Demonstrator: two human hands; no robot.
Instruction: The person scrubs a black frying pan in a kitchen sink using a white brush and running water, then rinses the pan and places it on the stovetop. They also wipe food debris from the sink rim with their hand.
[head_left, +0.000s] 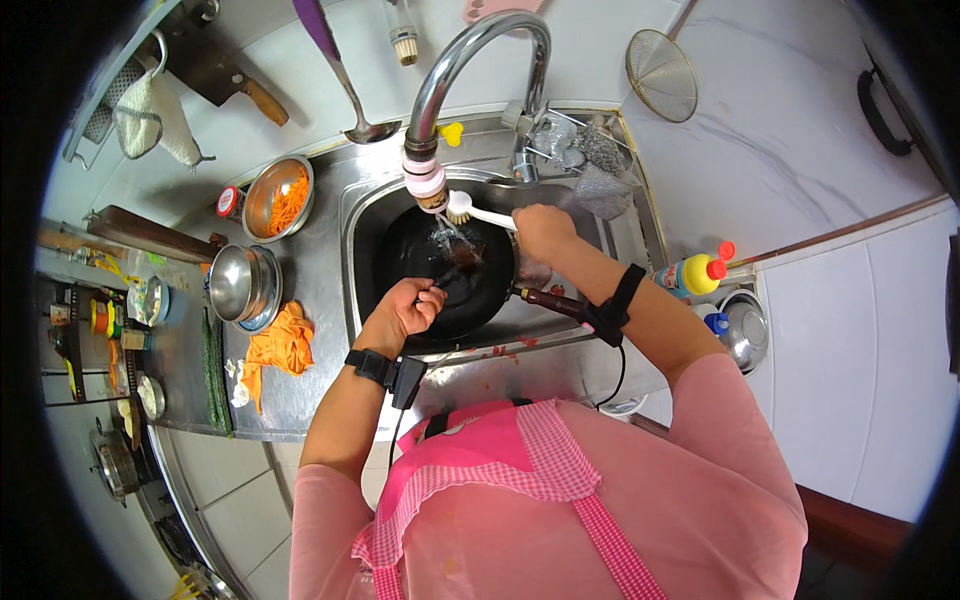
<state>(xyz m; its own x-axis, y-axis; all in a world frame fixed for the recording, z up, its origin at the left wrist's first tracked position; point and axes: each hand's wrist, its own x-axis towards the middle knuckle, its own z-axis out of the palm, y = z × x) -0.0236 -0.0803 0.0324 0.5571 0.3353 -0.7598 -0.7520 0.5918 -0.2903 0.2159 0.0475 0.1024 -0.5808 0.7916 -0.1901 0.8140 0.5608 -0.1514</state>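
Note:
A dark wok or frying pan (457, 296) lies in the sink, its brown handle (551, 301) pointing right beneath my right forearm. My right hand (546, 234) is closed around the white handle of a dish brush (480, 213); the brush head is just beside the faucet's pink and white nozzle (425, 180). Water runs from the nozzle into the pan. At the pan's near left edge is my left hand (414, 304), fingers curled; whether it grips the rim or a small part there is hidden.
Left of the sink stand a steel bowl of shredded carrot (259, 199), stacked bowls (240, 281), an orange cloth (281, 345) and green cucumbers (214, 375). Wire scourers and a mesh (600, 161) sit at the back right, a yellow bottle (694, 275) at the right. Above hangs a ladle (369, 131).

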